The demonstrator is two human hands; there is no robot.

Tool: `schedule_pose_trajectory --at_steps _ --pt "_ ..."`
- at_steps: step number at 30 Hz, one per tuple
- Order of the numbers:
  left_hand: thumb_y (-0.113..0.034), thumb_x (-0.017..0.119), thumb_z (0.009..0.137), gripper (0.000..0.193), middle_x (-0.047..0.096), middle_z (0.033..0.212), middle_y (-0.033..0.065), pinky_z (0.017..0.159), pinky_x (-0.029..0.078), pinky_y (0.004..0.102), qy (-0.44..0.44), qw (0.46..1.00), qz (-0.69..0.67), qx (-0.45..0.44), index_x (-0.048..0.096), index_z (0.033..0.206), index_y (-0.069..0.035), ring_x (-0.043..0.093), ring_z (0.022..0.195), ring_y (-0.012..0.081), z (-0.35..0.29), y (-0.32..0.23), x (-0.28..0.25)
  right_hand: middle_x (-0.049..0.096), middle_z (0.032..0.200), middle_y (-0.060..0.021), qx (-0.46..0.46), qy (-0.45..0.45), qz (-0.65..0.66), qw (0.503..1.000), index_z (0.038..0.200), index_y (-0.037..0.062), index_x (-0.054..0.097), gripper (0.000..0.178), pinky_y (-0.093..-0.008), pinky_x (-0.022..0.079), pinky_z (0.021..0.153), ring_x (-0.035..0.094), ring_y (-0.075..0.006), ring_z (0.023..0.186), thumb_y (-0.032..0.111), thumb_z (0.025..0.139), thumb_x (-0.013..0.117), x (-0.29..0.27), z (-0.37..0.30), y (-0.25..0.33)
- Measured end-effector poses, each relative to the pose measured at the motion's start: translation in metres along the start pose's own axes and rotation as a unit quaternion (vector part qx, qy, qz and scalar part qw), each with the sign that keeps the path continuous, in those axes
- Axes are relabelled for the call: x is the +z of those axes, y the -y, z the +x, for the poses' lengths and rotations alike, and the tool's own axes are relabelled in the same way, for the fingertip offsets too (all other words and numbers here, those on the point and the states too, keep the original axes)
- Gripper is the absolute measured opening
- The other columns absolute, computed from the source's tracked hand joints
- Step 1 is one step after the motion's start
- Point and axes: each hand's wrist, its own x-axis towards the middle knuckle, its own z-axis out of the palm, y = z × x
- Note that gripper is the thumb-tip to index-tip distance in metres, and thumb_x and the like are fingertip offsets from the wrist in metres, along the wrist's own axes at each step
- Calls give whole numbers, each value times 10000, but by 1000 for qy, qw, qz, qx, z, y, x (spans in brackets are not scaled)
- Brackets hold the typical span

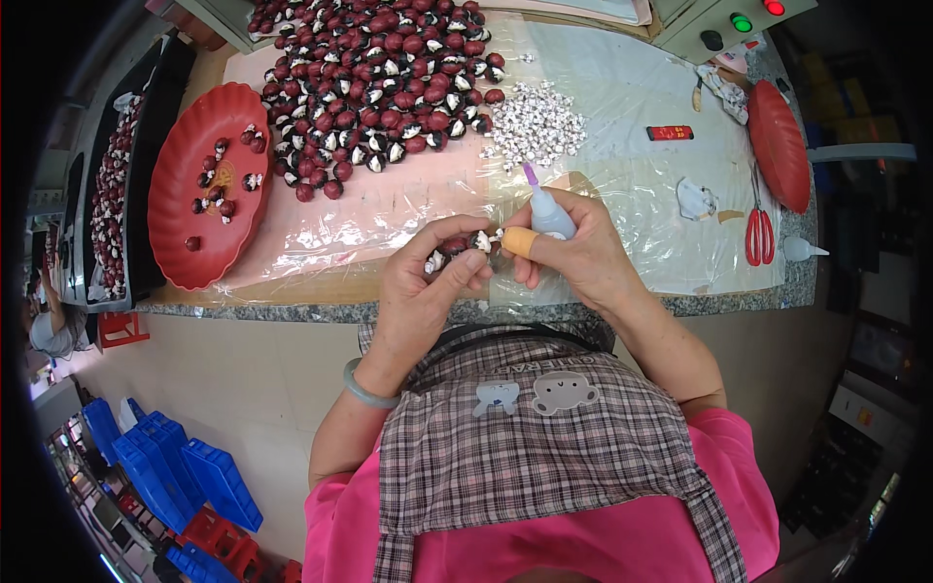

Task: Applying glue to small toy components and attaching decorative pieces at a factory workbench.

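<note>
My left hand is closed around a few dark red, black and white ball-shaped pieces, held just past the table's near edge. Close beside it, my right hand grips a translucent squeeze bottle whose purple tip points up and away. A yellow cover wraps the right thumb, which pinches a small white piece against the pieces in the left hand. Beyond both hands, a heap of the red-black balls lies next to a pile of small white pieces with dark marks.
A red scalloped dish at left holds several finished-looking balls. To the right lie red-handled scissors, another red dish, a small red packet and a second bottle. A control box stands at the back right.
</note>
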Motion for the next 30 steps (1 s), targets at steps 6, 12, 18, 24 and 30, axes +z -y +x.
schedule_pose_trajectory --at_steps 6,12,18,24,30 --pt "-35 610 874 258 605 903 62 678 490 228 -24 994 91 50 590 1129 2 587 771 106 0 5 3 614 708 -62 -6 -21 -5 1000 923 -38 600 129 -234 492 506 602 -113 570 46 834 640 3 -2 -8" --pt "-16 637 815 236 622 909 117 677 499 289 -46 958 240 149 621 1051 -4 613 754 199 5 5 0 618 697 -59 -22 -55 -14 998 910 -38 608 118 -219 466 485 583 -95 548 57 844 629 11 -3 -20" --pt "-20 624 813 206 629 910 146 678 509 320 -63 950 259 161 617 1016 8 636 780 259 0 0 2 632 737 -74 -45 -70 0 997 913 -22 598 95 -202 437 451 568 -96 533 50 862 631 19 -7 -28" --pt "2 611 816 227 624 958 124 714 499 324 -95 927 298 205 612 1042 -10 615 836 249 3 -28 -29 600 778 -36 -71 -41 -38 996 1020 -13 607 160 -197 452 480 574 -78 571 19 864 621 16 -3 -8" --pt "72 555 804 217 616 996 143 753 497 351 -284 735 549 279 609 1001 0 613 886 280 11 -75 -142 604 798 -39 -86 -25 -64 994 1028 -13 610 171 -201 461 493 578 -81 587 5 859 620 -2 -6 -4"
